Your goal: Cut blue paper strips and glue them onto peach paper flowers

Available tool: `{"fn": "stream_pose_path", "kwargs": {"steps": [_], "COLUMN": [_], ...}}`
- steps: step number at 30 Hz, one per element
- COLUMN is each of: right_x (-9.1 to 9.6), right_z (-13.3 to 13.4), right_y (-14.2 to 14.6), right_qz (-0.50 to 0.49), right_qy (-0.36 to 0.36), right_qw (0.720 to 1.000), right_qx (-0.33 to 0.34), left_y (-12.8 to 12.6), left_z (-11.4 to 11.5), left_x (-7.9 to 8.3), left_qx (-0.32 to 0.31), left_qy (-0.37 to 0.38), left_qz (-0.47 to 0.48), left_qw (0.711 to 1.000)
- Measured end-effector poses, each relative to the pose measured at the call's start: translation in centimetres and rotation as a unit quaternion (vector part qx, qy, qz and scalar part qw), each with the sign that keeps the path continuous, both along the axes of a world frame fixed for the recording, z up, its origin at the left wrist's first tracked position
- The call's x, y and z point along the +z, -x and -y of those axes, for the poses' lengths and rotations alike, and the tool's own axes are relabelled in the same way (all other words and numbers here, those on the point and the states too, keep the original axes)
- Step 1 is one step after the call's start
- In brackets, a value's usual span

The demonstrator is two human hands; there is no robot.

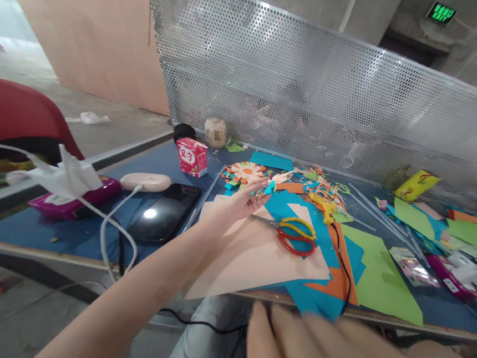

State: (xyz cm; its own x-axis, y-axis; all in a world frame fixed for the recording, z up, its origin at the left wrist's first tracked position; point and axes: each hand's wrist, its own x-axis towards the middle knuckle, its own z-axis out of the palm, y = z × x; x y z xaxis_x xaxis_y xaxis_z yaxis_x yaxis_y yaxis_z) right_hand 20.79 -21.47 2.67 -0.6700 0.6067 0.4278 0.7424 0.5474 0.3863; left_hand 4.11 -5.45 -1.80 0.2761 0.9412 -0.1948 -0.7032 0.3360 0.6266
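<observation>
My left hand (248, 200) reaches out over a large peach paper sheet (252, 258), palm turned up, fingers stretched and slightly apart, holding nothing. Just right of it lie scissors (296, 235) with yellow and red handles. Beyond the fingertips sits a paper flower (245, 173) in orange, peach and blue. My right hand (324, 348) is close to the camera at the table's near edge, blurred, fingers extended flat and empty.
The blue table (92, 227) holds a black phone (164, 214), a pink power bank (145, 181) with white cable, a red carton (192, 156), a yellow glue gun (323, 206), green and blue paper sheets (380, 275). A perforated metal screen (313, 91) stands behind. A red chair (14, 112) is at left.
</observation>
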Motion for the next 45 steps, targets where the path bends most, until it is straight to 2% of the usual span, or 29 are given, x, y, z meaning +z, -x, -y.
{"fn": "stream_pose_path", "kwargs": {"steps": [3, 5, 7, 10, 12, 14, 16, 18, 21, 23, 25, 29, 32, 36, 41, 45], "right_x": [4.2, 5.6, 5.7, 4.6, 3.9, 3.5, 3.1, 2.6, 1.3, 0.3, -0.7, -2.2, -2.8, -2.9, -2.8, -2.9], "right_z": [-2.5, -4.6, -6.9, -9.5, -10.6, -11.3, -11.9, -12.5, -13.2, -13.5, -13.7, -13.7, -13.3, -12.4, -12.0, -11.9], "right_y": [1.7, 1.9, 1.4, 0.1, -0.6, -1.1, -1.6, -2.1, -2.7, -2.9, -3.0, -2.9, -2.6, -2.3, -2.0, -1.9], "right_qz": [0.004, 0.007, -0.017, -0.061, -0.13, -0.245, -0.358, -0.427, -0.467, -0.48, -0.489, -0.489, -0.479, -0.487, -0.495, -0.49], "right_qy": [-0.013, -0.002, 0.024, 0.089, 0.142, 0.207, 0.277, 0.344, 0.413, 0.438, 0.455, 0.464, 0.476, 0.473, 0.467, 0.459], "right_qw": [1.0, 1.0, 0.999, 0.992, 0.98, 0.947, 0.892, 0.836, 0.782, 0.76, 0.744, 0.739, 0.738, 0.734, 0.732, 0.741], "right_qx": [-0.007, -0.029, -0.04, -0.066, -0.053, -0.028, -0.012, -0.005, 0.003, 0.008, 0.007, 0.008, 0.011, 0.006, 0.009, 0.017], "left_y": [0.1, 0.1, 0.0, -0.1, -0.1, 0.0, 0.1, 0.1, 0.0, -0.1, -0.2, -0.3, -0.5, -0.9, -0.6, -0.4], "left_z": [0.0, 0.0, 0.1, 0.3, 0.3, 0.2, -0.2, -0.5, -0.4, 0.1, 0.7, 1.5, 1.8, 2.0, 1.7, 1.5], "left_x": [-0.2, -0.3, -0.4, -0.2, -0.2, -0.3, -0.5, -0.6, -0.6, -0.3, 0.1, 0.4, 0.4, 0.2, -0.4, -0.7], "left_qx": [-0.042, -0.07, -0.107, -0.137, -0.157, -0.195, -0.187, -0.097, 0.044, 0.067, 0.047, 0.022, 0.025, 0.028, 0.025, 0.024], "left_qy": [-0.009, -0.029, -0.037, -0.022, -0.007, 0.002, -0.01, -0.068, -0.195, -0.23, -0.223, -0.266, -0.263, -0.256, -0.284, -0.306], "left_qz": [-0.013, -0.019, -0.031, -0.051, -0.064, -0.095, -0.142, -0.189, -0.221, -0.213, -0.197, -0.222, -0.258, -0.32, -0.342, -0.362], "left_qw": [0.999, 0.997, 0.993, 0.989, 0.986, 0.976, 0.972, 0.975, 0.955, 0.947, 0.953, 0.938, 0.929, 0.912, 0.896, 0.88]}}
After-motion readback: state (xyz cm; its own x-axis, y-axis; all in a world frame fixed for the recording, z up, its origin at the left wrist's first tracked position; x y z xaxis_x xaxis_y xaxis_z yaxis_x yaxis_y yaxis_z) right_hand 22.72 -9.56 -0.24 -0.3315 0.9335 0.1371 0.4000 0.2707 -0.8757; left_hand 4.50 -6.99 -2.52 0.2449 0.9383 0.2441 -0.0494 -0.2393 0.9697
